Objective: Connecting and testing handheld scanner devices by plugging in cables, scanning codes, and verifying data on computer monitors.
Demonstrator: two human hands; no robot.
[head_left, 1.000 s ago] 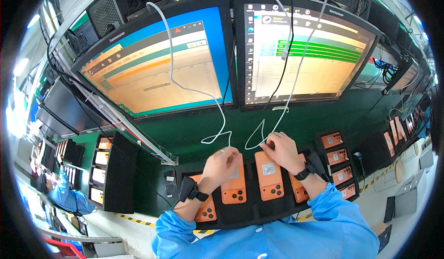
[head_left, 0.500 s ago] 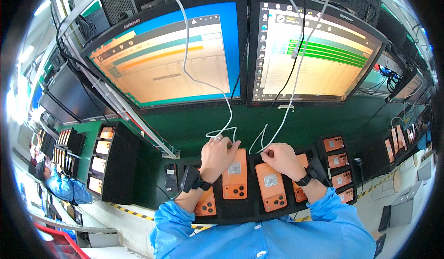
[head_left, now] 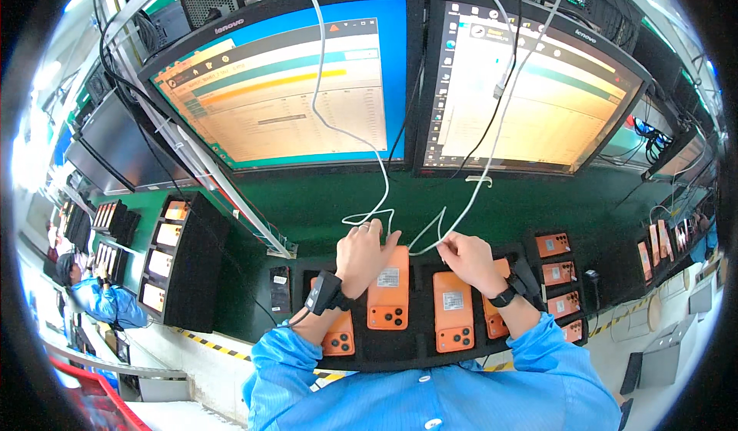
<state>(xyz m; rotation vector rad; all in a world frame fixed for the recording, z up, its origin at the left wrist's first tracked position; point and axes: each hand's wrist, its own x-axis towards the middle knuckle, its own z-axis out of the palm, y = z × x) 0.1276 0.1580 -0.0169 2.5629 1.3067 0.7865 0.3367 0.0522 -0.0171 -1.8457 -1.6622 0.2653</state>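
Observation:
Two orange phones lie face down in a black foam tray (head_left: 411, 347), each with a white label. My left hand (head_left: 364, 257) is at the top end of the left phone (head_left: 387, 296), its fingers closed where a white cable (head_left: 386, 181) runs in. The plug itself is hidden. Just beyond the top of the right phone (head_left: 453, 319), my right hand (head_left: 470, 263) pinches a second white cable (head_left: 470, 204) between thumb and fingers. Another orange phone (head_left: 338, 336) shows partly under my left wrist, and one more (head_left: 496, 319) beside my right wrist.
Two monitors, left (head_left: 284, 93) and right (head_left: 530, 93), stand behind the green bench top (head_left: 323, 194). Black racks of orange phones sit at left (head_left: 201, 262) and right (head_left: 565, 291). A dark phone (head_left: 280, 289) lies left of the tray. A person in blue (head_left: 108, 302) is far left.
The green bars on the right monitor have gone. My right hand has shifted slightly away from the right phone's top, still pinching the cable. My left hand stays at the left phone.

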